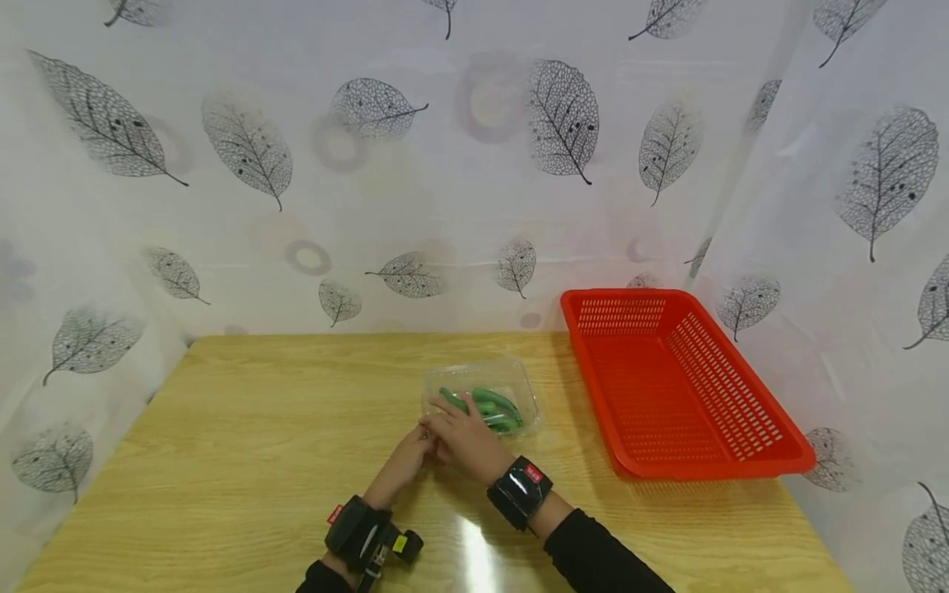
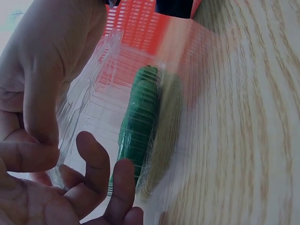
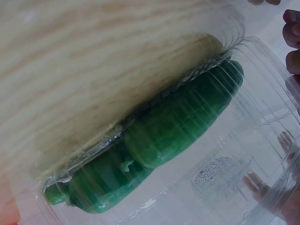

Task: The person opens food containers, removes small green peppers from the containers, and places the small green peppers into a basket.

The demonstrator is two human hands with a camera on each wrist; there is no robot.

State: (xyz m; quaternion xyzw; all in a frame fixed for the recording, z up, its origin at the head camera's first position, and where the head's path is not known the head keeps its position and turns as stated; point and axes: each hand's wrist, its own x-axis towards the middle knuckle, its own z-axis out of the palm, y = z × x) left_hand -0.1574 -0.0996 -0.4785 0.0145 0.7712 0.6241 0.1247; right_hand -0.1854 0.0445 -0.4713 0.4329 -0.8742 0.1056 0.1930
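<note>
A clear plastic box [image 1: 522, 383] sits on the table with several long green vegetables [image 1: 498, 402], possibly cucumbers, inside. Through its ribbed wall the green vegetables [image 3: 173, 119] show smooth and shiny in the right wrist view. My left hand [image 1: 406, 465] is at the box's near left corner, and its fingers [image 2: 123, 187] curl beside the edge. Meeting it there, my right hand [image 1: 470, 445] reaches over the near side with some fingers spread above the box. In the left wrist view the right hand's thumb [image 2: 43, 112] bears down on the rim, close to the left fingertips.
A red perforated basket [image 1: 593, 387] stands to the right of the box, reaching the table's right edge. The wooden table [image 1: 259, 445] extends to the left. Behind it hangs a pale curtain [image 1: 445, 181] with leaf prints.
</note>
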